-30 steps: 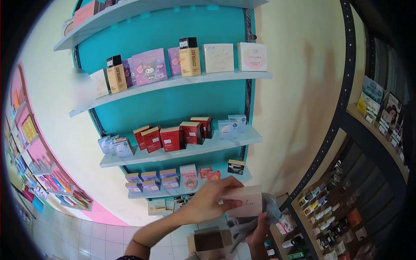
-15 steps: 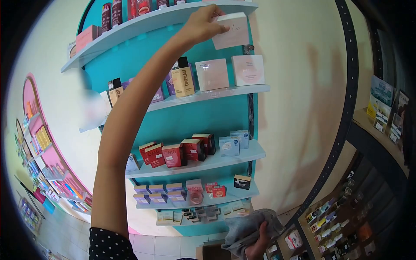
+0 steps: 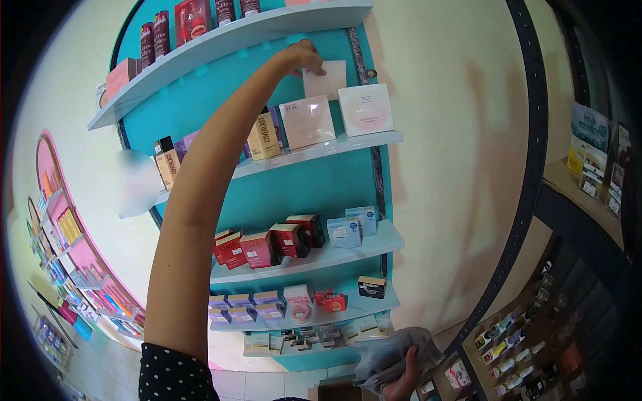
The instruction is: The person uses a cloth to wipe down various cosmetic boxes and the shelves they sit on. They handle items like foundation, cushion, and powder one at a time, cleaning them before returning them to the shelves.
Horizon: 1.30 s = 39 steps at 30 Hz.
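Observation:
My left hand [image 3: 307, 57] is raised above the second shelf [image 3: 348, 143], its fingers closed on a pale pink square box [image 3: 326, 80]. The lower part of that box is hidden behind a pink box [image 3: 307, 122] and a white box [image 3: 365, 109] at the shelf's front edge. Left of them stands a beige Coverlast box [image 3: 265, 136], partly behind my forearm. Low on the right, my right hand [image 3: 403, 378] grips a crumpled grey cloth [image 3: 391, 355].
Overhead, a curved shelf [image 3: 234, 33] carries dark red tubes [image 3: 161, 35]. Below are red OMG boxes [image 3: 261, 250], light blue boxes [image 3: 344, 232] and small purple boxes [image 3: 267, 304]. A dark metal rack [image 3: 528, 167] with bottles on its lower tiers stands at the right.
My left hand has lowered the pale pink box from in front of the top shelf to behind the boxes on the second shelf. The view has shifted slightly; my right hand keeps the cloth.

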Tool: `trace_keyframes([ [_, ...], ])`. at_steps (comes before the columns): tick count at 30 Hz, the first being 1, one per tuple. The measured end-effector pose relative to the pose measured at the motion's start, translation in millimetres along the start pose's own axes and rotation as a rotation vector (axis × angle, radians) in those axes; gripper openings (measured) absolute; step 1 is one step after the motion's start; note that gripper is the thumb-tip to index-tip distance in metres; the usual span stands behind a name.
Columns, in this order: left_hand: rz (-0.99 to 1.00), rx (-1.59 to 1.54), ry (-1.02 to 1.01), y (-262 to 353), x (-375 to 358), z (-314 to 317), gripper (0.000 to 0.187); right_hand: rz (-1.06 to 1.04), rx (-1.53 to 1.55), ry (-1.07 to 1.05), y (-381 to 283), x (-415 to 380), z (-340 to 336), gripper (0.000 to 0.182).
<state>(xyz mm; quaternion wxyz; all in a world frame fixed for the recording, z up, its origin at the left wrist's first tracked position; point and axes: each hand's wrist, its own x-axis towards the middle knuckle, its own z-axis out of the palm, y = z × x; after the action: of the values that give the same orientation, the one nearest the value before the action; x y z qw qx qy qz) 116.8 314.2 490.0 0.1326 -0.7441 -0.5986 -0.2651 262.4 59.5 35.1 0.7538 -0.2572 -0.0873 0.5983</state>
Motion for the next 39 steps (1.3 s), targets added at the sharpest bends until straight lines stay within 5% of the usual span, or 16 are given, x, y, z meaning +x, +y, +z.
trace_keyframes([
  [6,-0.095,-0.033,-0.311,-6,-2,-2,0.04,-0.006,0.06,0.016,3,-2,4,0.048],
  [19,-0.234,-0.107,-0.655,-14,14,16,0.033,0.085,-0.042,0.013,18,17,-38,0.044],
  [21,-0.209,-0.06,-0.756,-11,11,12,0.051,0.088,-0.036,0.001,15,13,-28,0.05],
  [28,-0.226,-0.017,-0.73,-3,0,8,0.058,0.03,0.011,0.081,26,12,-22,0.049],
  [39,-0.067,0.023,-0.771,-2,2,5,0.042,0.046,0.032,0.039,16,9,-16,0.048],
])
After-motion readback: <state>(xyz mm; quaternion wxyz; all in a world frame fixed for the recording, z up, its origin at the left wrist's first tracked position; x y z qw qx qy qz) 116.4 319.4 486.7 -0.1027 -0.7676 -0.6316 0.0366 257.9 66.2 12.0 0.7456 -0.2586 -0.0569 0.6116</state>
